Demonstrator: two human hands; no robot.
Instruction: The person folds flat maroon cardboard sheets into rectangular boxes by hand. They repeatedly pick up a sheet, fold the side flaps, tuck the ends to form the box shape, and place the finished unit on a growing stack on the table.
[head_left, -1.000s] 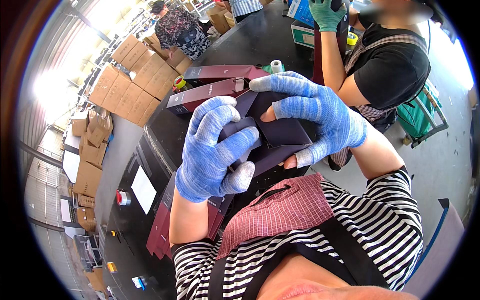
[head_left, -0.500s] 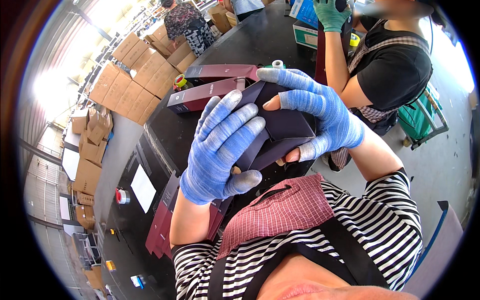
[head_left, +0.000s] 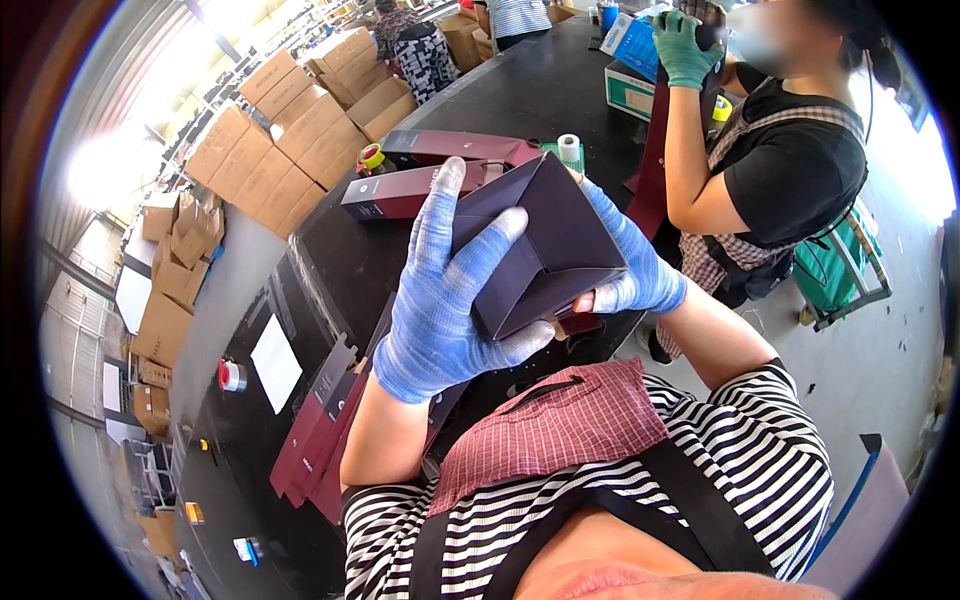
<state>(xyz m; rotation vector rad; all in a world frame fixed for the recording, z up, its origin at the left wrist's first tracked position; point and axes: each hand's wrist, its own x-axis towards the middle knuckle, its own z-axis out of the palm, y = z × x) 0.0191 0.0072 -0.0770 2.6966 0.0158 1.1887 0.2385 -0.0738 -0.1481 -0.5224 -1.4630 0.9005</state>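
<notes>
Between my hands is a dark cardboard box (head_left: 575, 215), its end turned up toward me with creased flaps folded inward. My left hand (head_left: 432, 320), in a blue knitted glove with pale fingertips, grips the box's left side. One finger lies over a flap, and the thumb is at the near lower edge. My right hand (head_left: 640, 272), in a matching glove, holds the right side from behind. Its thumb tip shows by the near right corner, while its other fingers are mostly hidden by the box.
Maroon boxes (head_left: 400, 190) lie on the black table (head_left: 500, 90) beyond my hands. Flat maroon cartons (head_left: 315, 430) lie by my left arm, near a white sheet (head_left: 275, 364) and a tape roll (head_left: 233, 376). A co-worker (head_left: 790, 170) in green gloves stands at the right.
The box has tilted so its end faces me more openly. My right hand has slid off the top flaps to the box's side and back. My left fingers have spread along the left side.
</notes>
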